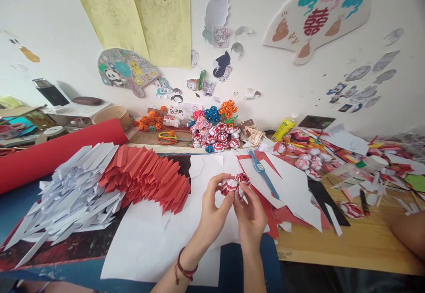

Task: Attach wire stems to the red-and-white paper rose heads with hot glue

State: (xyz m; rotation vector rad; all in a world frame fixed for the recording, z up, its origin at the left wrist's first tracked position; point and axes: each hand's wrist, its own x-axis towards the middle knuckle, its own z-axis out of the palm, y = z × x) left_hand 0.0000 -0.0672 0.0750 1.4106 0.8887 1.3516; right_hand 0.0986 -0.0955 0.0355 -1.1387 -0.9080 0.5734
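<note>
1. Held at centre, just above flat white sheets of paper (159, 251): at least two rounded paper flowers in red and white stripes (229, 186), pressed side by side.

2. Clamped on one of the flowers with thumb and fingers of the left hand (214, 209); worn at that wrist, a dark red cord bracelet (182, 270).

3. Closed on the adjoining flower with fingers of the right hand (250, 213), close against the left; exact finger contact partly hidden.

4. Stretched out to the left, a long stacked row of folded red paper strips (146, 175), lying against a loose heap of folded white paper strips (76, 195).

5. Lying just to the right, a light-blue wristwatch (264, 173) among white and red paper offcuts (295, 195).

6. Massed beyond the hands, a cluster of finished red-and-white paper flowers (221, 136), with yellow-handled scissors (168, 137) to its left and a bright yellow bottle (284, 127) to its right.

7. Mounted on the wall behind, pencil drawings on yellow paper (162, 23) and a large white fan-shaped panel (317, 21) with painted designs.
</note>
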